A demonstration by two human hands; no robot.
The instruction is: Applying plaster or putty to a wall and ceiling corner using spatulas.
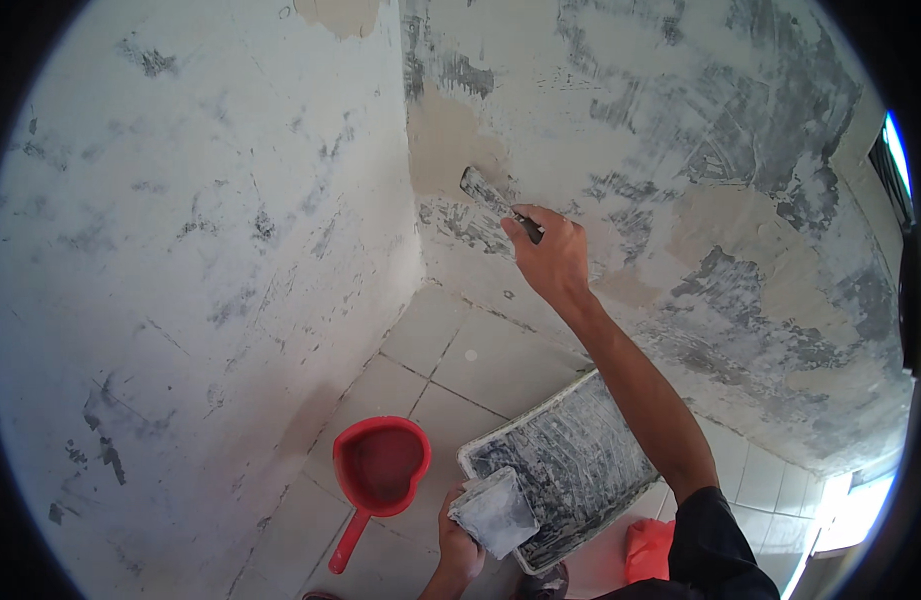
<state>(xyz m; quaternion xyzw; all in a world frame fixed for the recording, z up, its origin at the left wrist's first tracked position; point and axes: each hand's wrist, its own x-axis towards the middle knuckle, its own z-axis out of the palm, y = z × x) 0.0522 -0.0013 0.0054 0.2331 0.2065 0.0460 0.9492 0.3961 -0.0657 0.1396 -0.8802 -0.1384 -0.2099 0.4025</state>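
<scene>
While a putty knife (489, 193) is being gripped by its dark handle in the right hand (559, 255), its blade is being held at the right wall (621, 120), near the inner corner; whether the plaster is being touched cannot be told. Around the blade, a smooth beige patch (446, 135) is being shown, while farther right the surface is being broken up by grey streaks, white skim and more beige spreads. The left wall (211, 270), mostly white, is being marked by dark scuffs and chipped spots.

Lower down, well apart from the right hand, a squarish putty holder (499, 512) is being clasped by the left hand (459, 548) over the edge of a plaster-caked tray (581, 455). Part of this tray is being hidden by the right forearm (649, 385). Both the tray and a red dipper (343, 465) with a heart-shaped bowl are being supported by the tiled floor (496, 345), the dipper lying between tray and left wall. Beside the dark sleeve (716, 540), a crumpled red bag (649, 548) is being partly shown.
</scene>
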